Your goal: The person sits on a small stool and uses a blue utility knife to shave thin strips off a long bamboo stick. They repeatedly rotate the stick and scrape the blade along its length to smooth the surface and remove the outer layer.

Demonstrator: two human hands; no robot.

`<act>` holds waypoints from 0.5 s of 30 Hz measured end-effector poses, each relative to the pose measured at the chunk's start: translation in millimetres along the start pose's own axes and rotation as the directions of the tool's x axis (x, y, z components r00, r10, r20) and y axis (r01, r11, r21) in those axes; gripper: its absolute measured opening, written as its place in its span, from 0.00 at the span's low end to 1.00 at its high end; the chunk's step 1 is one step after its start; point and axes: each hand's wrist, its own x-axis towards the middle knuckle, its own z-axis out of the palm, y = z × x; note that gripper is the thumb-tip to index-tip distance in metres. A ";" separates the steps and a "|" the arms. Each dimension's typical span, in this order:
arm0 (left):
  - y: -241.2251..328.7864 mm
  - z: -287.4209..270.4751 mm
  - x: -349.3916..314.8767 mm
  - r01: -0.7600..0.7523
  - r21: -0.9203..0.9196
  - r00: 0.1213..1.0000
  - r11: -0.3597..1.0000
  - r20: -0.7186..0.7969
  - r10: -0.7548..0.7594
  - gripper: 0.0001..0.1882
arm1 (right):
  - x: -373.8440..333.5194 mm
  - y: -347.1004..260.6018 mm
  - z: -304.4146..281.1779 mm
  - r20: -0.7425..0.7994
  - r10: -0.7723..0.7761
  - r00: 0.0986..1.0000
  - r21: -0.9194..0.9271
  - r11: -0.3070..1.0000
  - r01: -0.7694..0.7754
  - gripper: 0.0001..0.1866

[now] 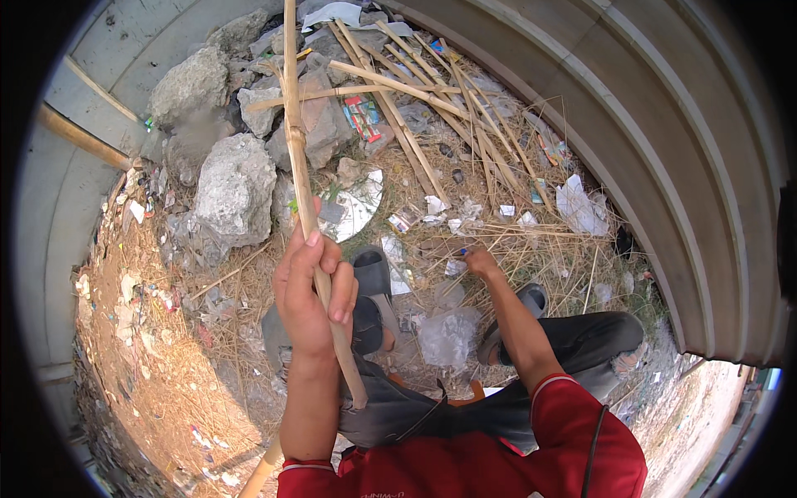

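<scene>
A long split bamboo strip runs almost upright through the left half of the view, from the top edge down past my knee. My left hand is wrapped round it near its lower part, thumb and fingers closed. A joint and a loose splinter show higher up the strip. My right hand is low over the dry grass at the right, its fingers drawn together. Something small and blue shows at those fingertips, too small to name. Beside that hand lies a white paper scrap.
Grey rubble blocks sit at the far left. A pile of bamboo strips lies beyond my hands. Clear plastic rests between my sandalled feet. A corrugated metal wall curves along the right. Paper litter and a white bag lie around.
</scene>
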 end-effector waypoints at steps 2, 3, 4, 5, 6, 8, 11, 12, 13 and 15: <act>-3.3 4.7 -0.9 0.003 0.008 1.000 1.000 0.021 -0.003 0.26 | -14.6 -9.1 8.2 -0.111 0.131 0.985 0.196 0.975 -0.107 0.19; -5.0 8.5 -1.7 0.008 0.028 1.000 1.000 0.030 -0.009 0.26 | -17.9 -9.5 12.1 -0.126 0.158 0.979 0.235 0.964 -0.126 0.20; -7.6 10.8 -2.9 0.016 0.046 0.999 0.999 0.037 -0.018 0.27 | -19.5 -2.8 19.7 -0.138 0.190 0.972 0.271 0.951 -0.147 0.20; -10.6 12.4 -3.9 0.027 0.057 0.998 0.998 0.049 -0.030 0.27 | -17.2 3.1 25.1 -0.050 0.235 0.971 0.374 0.905 -0.200 0.22; -13.6 13.9 -4.7 0.036 0.068 0.997 0.997 0.060 -0.040 0.27 | -17.8 10.0 31.2 -0.048 0.250 0.967 0.388 0.897 -0.212 0.21; -17.0 16.9 -6.6 0.047 0.092 0.997 0.995 0.061 -0.053 0.26 | -16.0 3.8 35.9 -0.042 0.257 0.965 0.417 0.883 -0.217 0.21; -22.9 23.0 -9.9 0.076 0.119 0.995 0.990 0.054 -0.083 0.25 | -19.2 5.1 36.1 -0.111 0.214 0.970 0.454 0.880 -0.142 0.28; -26.0 25.6 -11.1 0.082 0.132 0.994 0.988 0.055 -0.090 0.24 | -16.0 8.6 36.2 -0.117 0.196 0.974 0.513 0.852 -0.109 0.27; -28.5 27.5 -9.4 0.085 0.143 0.994 0.986 0.059 -0.094 0.24 | -8.8 6.1 28.8 -0.131 0.177 0.976 0.569 0.819 -0.072 0.26; -36.0 28.1 -8.4 0.106 0.176 0.986 0.979 0.105 -0.126 0.24 | -10.6 13.3 13.9 -0.133 0.121 0.984 0.739 0.674 0.017 0.20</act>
